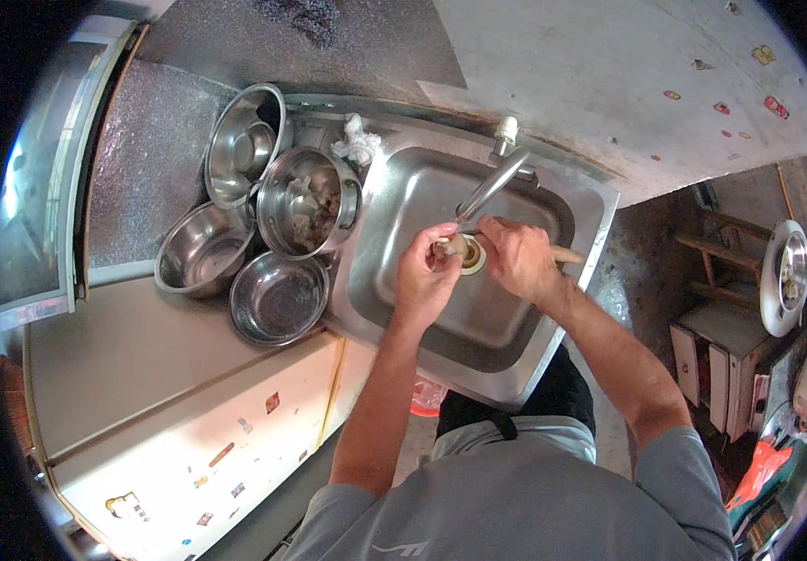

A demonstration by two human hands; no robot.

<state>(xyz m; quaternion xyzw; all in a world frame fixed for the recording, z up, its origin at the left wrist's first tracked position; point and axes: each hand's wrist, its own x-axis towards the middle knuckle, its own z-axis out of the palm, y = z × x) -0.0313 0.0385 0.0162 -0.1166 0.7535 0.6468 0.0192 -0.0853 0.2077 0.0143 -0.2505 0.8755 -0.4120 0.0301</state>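
Both of my hands are over the stainless steel sink [366, 280], below the faucet [495, 184]. My left hand [425, 271] is closed around a small grey-brown piece of food [450, 249], whose kind is hard to make out. Close beside it, my right hand [522, 263] is closed on a wooden-handled tool; its handle [567, 254] sticks out to the right of the palm. The working end of this tool is mostly hidden by the fingers. Beneath and between the hands, the round drain [472, 266] shows in part.
Left of the sink stand a steel pot [352, 210] holding greyish pieces, a large basin [221, 154] with a smaller bowl in it, another basin [174, 257] and a strainer bowl [268, 304]. A crumpled white cloth [357, 142] lies behind them. A wooden ladder-like frame [726, 248] is at right.
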